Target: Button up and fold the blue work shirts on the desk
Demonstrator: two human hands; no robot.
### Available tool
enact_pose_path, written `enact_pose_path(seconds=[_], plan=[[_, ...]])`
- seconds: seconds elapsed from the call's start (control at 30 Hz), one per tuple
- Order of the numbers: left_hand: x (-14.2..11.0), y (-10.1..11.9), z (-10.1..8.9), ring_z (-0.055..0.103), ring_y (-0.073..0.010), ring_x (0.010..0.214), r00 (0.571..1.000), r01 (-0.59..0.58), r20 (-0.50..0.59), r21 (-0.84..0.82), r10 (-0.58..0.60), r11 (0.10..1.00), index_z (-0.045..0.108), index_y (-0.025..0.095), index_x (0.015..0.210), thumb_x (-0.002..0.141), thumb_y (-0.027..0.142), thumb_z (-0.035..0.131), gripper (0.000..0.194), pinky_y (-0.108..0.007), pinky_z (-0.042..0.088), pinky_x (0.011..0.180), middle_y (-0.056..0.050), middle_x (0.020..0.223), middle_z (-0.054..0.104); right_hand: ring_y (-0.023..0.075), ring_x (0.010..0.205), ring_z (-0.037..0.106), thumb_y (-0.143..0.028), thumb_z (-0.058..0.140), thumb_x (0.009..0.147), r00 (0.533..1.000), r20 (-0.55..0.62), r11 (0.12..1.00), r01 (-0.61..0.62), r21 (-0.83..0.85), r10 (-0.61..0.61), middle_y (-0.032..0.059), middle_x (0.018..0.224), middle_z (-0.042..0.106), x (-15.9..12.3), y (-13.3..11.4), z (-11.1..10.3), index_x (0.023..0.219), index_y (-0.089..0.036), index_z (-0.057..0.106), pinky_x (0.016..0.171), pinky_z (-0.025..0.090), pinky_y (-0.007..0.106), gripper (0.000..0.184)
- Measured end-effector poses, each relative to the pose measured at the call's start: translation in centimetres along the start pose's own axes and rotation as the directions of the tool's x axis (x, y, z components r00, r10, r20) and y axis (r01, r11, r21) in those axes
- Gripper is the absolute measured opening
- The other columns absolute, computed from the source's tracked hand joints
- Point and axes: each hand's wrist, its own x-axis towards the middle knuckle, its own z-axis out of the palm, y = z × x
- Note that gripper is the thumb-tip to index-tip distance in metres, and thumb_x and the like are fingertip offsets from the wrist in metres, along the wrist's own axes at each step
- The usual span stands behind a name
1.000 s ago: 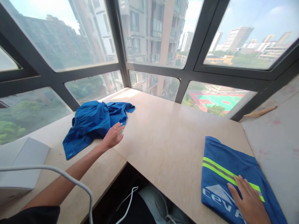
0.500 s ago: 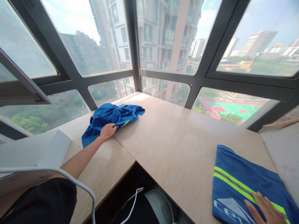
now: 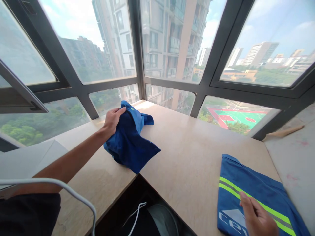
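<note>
My left hand [image 3: 112, 119] grips a crumpled blue garment [image 3: 130, 141] and holds it raised above the wooden table [image 3: 182, 154], its lower end hanging down to the table top. At the lower right a folded blue garment [image 3: 253, 193] with yellow-green reflective stripes and white lettering lies flat on the table. My right hand [image 3: 257, 216] rests on it near the frame's bottom edge, fingers curled against the cloth; I see nothing gripped in it.
Large windows with dark frames [image 3: 137, 65] wrap round the table's far sides. A white box [image 3: 27, 160] lies at the far left. A white cable [image 3: 73, 196] arcs in the foreground. A dark gap [image 3: 147, 203] opens under the table's front notch. A stained pale surface [image 3: 295, 160] lies right.
My left hand has closed on the crumpled blue garment and lifted it off the table, drawing it toward the centre. My right hand stays on the folded garment, its flat fingers now curled.
</note>
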Motion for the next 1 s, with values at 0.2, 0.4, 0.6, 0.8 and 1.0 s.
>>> enact_pose_path(seconds=[0.2, 0.4, 0.6, 0.8, 1.0], plan=[[-4.0, 3.2, 4.9, 0.061, -0.0149, 0.068, 0.948, 0.106, 0.311, -0.114, -0.066, 0.988, 0.066, 0.010, 0.084, 0.062, 0.045, 0.083, 0.045, -0.028, 0.050, 0.065, -0.005, 0.077, 0.065, 0.0123, 0.046, 0.041, -0.063, 0.051, 0.089, 0.983, 0.070, 0.929, 0.137, 0.345, -0.171, -0.0014, 0.051, 0.044, -2.2, -8.1, 4.0, 0.062, -0.019, 0.050, 0.045, 0.036, 0.025, 0.051], [-7.4, 4.3, 8.9, 0.055, -0.0116, 0.063, 0.859, 0.136, 0.510, -0.121, -0.055, 0.983, 0.057, 0.012, 0.072, 0.056, 0.052, 0.087, 0.052, -0.024, 0.044, 0.060, -0.002, 0.070, 0.060, 0.0119, 0.056, 0.049, -0.046, 0.055, 0.094, 0.901, 0.090, 0.837, 0.353, 0.417, -0.425, -0.0032, 0.064, 0.051, -2.0, -14.8, 5.2, 0.112, -0.016, 0.059, 0.054, 0.044, 0.024, 0.035], [-10.2, 5.2, 12.4, 0.045, -0.0069, 0.055, 0.770, 0.011, 0.628, -0.186, 0.110, 0.983, 0.051, 0.013, 0.064, 0.061, 0.051, 0.086, 0.052, -0.020, 0.031, 0.051, 0.002, 0.060, 0.052, 0.0276, 0.123, 0.053, -0.047, 0.062, 0.089, 0.830, 0.006, 0.800, 0.535, 0.273, -0.557, 0.0168, 0.137, 0.050, -0.5, -17.9, 5.6, 0.142, -0.019, 0.040, 0.098, 0.048, 0.047, 0.064], [-11.3, 6.0, 13.5, 0.056, -0.0107, 0.061, 0.683, 0.122, 0.701, -0.384, 0.203, 0.915, 0.055, 0.013, 0.069, 0.065, 0.043, 0.086, 0.043, -0.022, 0.043, 0.058, 0.000, 0.065, 0.059, 0.0272, 0.106, 0.063, -0.056, 0.070, 0.080, 0.877, 0.350, 0.917, 0.209, 0.339, -0.329, 0.0131, 0.127, 0.061, 1.7, -18.3, 7.3, 0.149, -0.019, 0.036, 0.096, 0.050, 0.046, 0.086], [-8.9, 4.1, 9.7, 0.057, -0.0105, 0.060, 0.823, 0.220, 0.556, -0.500, 0.116, 0.837, 0.057, 0.013, 0.070, 0.064, 0.037, 0.086, 0.038, -0.022, 0.048, 0.060, -0.001, 0.066, 0.060, 0.0281, 0.108, 0.064, -0.068, 0.060, 0.083, 0.600, 0.720, 0.927, 0.109, 0.359, -0.349, 0.0113, 0.125, 0.064, 3.5, -16.7, 7.4, 0.136, -0.020, 0.057, 0.091, 0.052, 0.042, 0.071]])
